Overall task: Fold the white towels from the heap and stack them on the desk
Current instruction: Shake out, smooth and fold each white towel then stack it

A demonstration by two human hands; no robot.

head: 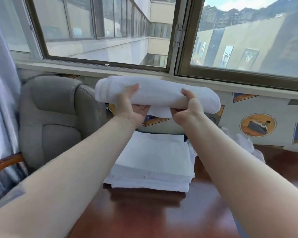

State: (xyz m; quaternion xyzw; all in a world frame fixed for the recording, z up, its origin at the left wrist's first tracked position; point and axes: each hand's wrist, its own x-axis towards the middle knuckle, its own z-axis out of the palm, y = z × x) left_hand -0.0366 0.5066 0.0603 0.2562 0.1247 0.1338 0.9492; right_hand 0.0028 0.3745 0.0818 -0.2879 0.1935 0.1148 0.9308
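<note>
A folded white terry towel (157,93) is held up in the air above the stack of folded white towels (151,162), which is set on the glossy reddish-brown wooden table (144,213). The towel is gripped from below by the left hand (132,109), thumb laid over its near face, and by the right hand (187,110), whose grip is likewise closed on its lower edge. A crumpled white towel heap (248,143) is seen at the right. A grey padded armchair (55,115) is placed left of the table.
</note>
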